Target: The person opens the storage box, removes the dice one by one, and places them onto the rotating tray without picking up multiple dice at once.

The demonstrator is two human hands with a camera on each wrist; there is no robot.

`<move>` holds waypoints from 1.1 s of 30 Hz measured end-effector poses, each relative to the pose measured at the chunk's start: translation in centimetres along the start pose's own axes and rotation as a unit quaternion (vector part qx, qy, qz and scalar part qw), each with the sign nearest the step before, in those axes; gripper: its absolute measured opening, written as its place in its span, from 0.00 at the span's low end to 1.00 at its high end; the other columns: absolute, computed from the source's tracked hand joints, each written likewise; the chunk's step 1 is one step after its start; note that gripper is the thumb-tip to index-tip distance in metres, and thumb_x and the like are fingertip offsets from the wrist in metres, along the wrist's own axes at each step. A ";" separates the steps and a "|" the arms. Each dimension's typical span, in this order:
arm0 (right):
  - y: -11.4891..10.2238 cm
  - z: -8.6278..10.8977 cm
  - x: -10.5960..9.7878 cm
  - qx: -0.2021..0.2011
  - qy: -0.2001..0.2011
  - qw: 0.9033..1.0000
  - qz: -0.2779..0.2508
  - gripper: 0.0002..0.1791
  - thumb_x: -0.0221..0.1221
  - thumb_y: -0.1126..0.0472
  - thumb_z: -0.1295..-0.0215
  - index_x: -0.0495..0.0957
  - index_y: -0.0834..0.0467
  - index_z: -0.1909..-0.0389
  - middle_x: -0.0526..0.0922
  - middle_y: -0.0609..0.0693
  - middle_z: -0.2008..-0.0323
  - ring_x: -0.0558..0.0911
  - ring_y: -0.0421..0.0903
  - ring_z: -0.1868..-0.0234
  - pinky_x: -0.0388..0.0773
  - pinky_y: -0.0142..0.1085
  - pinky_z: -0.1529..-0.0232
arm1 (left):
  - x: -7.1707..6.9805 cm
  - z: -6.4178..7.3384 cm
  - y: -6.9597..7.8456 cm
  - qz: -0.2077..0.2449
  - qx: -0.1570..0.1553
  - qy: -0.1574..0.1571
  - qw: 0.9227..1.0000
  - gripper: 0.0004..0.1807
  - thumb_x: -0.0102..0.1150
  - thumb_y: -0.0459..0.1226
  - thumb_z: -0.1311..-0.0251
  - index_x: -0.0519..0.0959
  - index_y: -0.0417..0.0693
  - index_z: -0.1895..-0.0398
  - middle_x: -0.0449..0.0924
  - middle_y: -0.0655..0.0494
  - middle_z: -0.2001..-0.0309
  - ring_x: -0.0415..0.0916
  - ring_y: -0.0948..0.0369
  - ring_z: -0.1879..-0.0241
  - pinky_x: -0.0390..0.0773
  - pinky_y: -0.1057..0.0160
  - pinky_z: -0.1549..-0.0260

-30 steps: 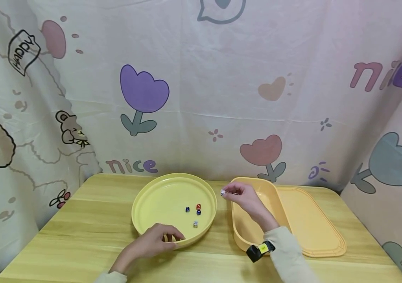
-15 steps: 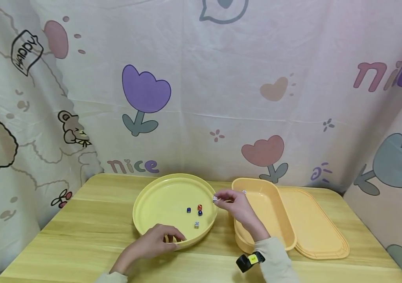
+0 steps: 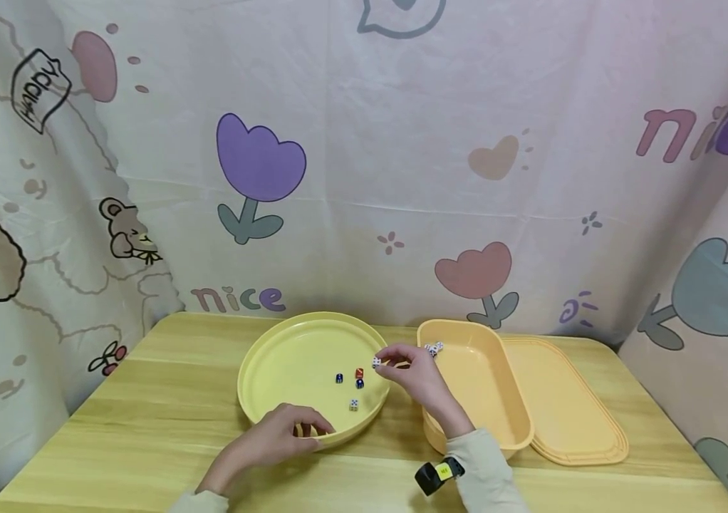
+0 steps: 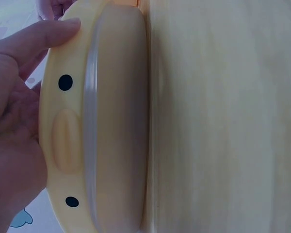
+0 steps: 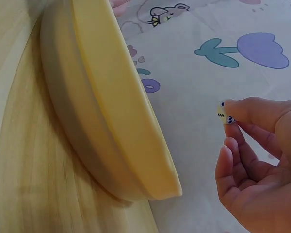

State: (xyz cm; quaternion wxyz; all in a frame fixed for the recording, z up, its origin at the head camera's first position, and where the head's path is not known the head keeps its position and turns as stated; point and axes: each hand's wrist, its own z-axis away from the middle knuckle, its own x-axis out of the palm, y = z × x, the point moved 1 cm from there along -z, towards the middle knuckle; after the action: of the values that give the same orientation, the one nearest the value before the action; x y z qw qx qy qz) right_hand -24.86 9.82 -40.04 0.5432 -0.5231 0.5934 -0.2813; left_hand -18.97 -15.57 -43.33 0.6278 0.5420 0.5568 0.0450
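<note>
A white die (image 3: 376, 362) is pinched between the thumb and fingertips of my right hand (image 3: 417, 376), just above the right rim of a round yellow tray (image 3: 287, 363). The right wrist view shows that die (image 5: 226, 113) with dark pips, held clear of the tray's wall (image 5: 121, 102). On the tray lie a red die (image 3: 360, 373), two dark blue dice (image 3: 340, 378) and another white die (image 3: 354, 405). My left hand (image 3: 281, 434) grips the tray's near rim. Its thumb (image 4: 53, 36) presses the outer wall, and the other fingers reach over the edge.
Right of the tray stands a deep orange-yellow box (image 3: 476, 385) with several white dice (image 3: 433, 349) in its far left corner. A flat lid (image 3: 578, 402) lies on the wooden table (image 3: 146, 413) beside the box. A patterned curtain (image 3: 351, 157) hangs behind.
My right hand has moved left and slightly down with the white die, from beside the box to the tray's right rim. Dice in the box have come into view. My left hand stays put.
</note>
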 end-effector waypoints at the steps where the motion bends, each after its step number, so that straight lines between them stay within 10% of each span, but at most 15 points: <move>1: 0.0 0.0 0.0 -0.001 0.001 1.000 0.003 0.08 0.67 0.69 0.44 0.83 0.63 0.63 0.82 0.49 0.68 0.78 0.45 0.65 0.76 0.37 0.62 | 0.0 0.0 0.0 0.000 0.000 0.000 1.000 0.09 0.62 0.32 0.43 0.84 0.46 0.59 0.81 0.66 0.63 0.72 0.72 0.69 0.74 0.68 0.70; 17: 0.5 -0.1 0.2 -0.023 -0.010 0.997 0.068 0.14 0.65 0.68 0.42 0.81 0.68 0.56 0.83 0.54 0.59 0.79 0.53 0.55 0.77 0.42 0.56 | -0.1 0.0 -0.1 -0.006 0.037 0.004 0.999 0.09 0.62 0.32 0.42 0.84 0.45 0.59 0.82 0.63 0.63 0.72 0.72 0.68 0.75 0.68 0.71; 33: 0.5 0.2 0.3 -0.026 -0.024 0.997 0.066 0.11 0.63 0.68 0.39 0.82 0.66 0.56 0.84 0.55 0.58 0.80 0.52 0.56 0.77 0.42 0.56 | -0.1 0.1 0.2 0.007 -0.010 0.000 1.000 0.09 0.62 0.33 0.43 0.84 0.47 0.59 0.80 0.67 0.64 0.71 0.72 0.68 0.74 0.68 0.70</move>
State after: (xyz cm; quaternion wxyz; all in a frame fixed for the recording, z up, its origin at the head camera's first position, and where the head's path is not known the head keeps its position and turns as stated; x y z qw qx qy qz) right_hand -24.84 9.74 -40.66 0.5613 -0.5032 0.6205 -0.2162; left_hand -18.84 -15.60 -43.18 0.6328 0.5396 0.5526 0.0549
